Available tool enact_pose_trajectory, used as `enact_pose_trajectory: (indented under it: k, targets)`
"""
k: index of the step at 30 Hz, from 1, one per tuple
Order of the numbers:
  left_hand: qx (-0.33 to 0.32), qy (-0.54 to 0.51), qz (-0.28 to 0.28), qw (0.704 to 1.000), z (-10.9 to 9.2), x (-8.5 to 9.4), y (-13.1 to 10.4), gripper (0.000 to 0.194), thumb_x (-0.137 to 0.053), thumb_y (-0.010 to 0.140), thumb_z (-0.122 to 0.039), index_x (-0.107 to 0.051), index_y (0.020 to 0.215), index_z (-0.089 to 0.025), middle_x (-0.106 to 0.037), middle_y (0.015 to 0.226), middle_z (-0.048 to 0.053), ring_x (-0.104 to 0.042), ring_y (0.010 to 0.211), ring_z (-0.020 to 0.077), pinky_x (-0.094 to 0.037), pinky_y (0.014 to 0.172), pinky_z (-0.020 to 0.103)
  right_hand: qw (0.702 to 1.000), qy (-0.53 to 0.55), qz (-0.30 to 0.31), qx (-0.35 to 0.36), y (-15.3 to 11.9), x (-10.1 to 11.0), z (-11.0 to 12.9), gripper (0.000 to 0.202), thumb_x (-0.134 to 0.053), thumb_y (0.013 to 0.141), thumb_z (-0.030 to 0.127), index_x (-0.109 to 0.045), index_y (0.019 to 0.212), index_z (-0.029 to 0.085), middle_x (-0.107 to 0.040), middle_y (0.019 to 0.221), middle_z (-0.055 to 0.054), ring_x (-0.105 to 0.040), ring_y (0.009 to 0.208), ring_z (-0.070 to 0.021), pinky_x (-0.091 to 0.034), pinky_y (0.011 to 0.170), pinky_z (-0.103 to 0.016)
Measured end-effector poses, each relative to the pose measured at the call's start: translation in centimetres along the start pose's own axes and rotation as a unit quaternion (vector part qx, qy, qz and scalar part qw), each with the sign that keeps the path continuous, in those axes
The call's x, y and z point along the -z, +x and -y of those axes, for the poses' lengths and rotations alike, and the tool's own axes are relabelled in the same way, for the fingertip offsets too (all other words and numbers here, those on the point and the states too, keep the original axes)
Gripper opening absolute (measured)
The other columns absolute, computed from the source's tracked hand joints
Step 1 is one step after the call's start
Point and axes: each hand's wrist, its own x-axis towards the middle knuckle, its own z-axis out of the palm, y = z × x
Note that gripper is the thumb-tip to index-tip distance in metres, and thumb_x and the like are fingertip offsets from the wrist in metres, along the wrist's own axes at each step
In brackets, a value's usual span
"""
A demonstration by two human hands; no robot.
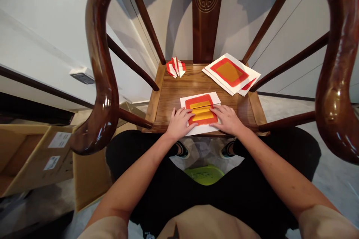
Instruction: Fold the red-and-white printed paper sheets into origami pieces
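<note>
A white sheet of joss paper [198, 130] with a red block and gold centre lies on the wooden chair seat [179, 86] in front of me. A crosswise crease or folded edge runs through its gold part. My left hand [179, 122] rests on the sheet's left side, thumb and fingers apart. On the right side, my right hand [226, 119] lies with its fingers stretched over the paper and the thumb nearer to me. Both hands touch the sheet; whether any fingertips reach under it is hidden.
A folded red and white paper piece [176, 68] stands at the seat's back left. Several similar sheets [228, 73] are stacked at the back right. Curved armrests [105, 82] flank the seat. Cardboard boxes [56, 157] stand left; a green basin [205, 175] is below.
</note>
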Motion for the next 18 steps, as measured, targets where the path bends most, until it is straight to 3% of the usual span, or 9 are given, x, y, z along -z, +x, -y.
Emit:
enact_pose_trajectory:
  k: [9, 18]
  targets:
    - [0.002, 0.008, -0.018, 1.0, -0.3, 0.3, -0.1, 0.035, -0.06, 0.091, -0.049, -0.068, 0.118, -0.028, -0.064, 0.132, 0.005, -0.045, 0.135, 0.0296, -0.011, 0.122, 0.061, 1.0, 0.005, -0.026, 0.006, 0.2, -0.3, -0.5, 0.052, -0.052, 0.095, 0.052, -0.057, 0.137, 0.023, -0.055, 0.141, -0.01, -0.048, 0.123, -0.0295, -0.039, 0.099, -0.044]
    - [-0.02, -0.001, -0.065, 0.998, 0.1, -0.1, 0.9, 0.026, -0.062, 0.091, -0.042, -0.072, 0.11, -0.026, -0.071, 0.113, 0.005, -0.053, 0.124, 0.0261, -0.01, 0.123, 0.058, 0.997, 0.04, -0.073, -0.004, 0.9, -0.5, -0.5, 0.036, -0.058, 0.094, 0.047, -0.069, 0.12, 0.024, -0.065, 0.128, -0.009, -0.055, 0.113, -0.0277, -0.042, 0.094, -0.042]
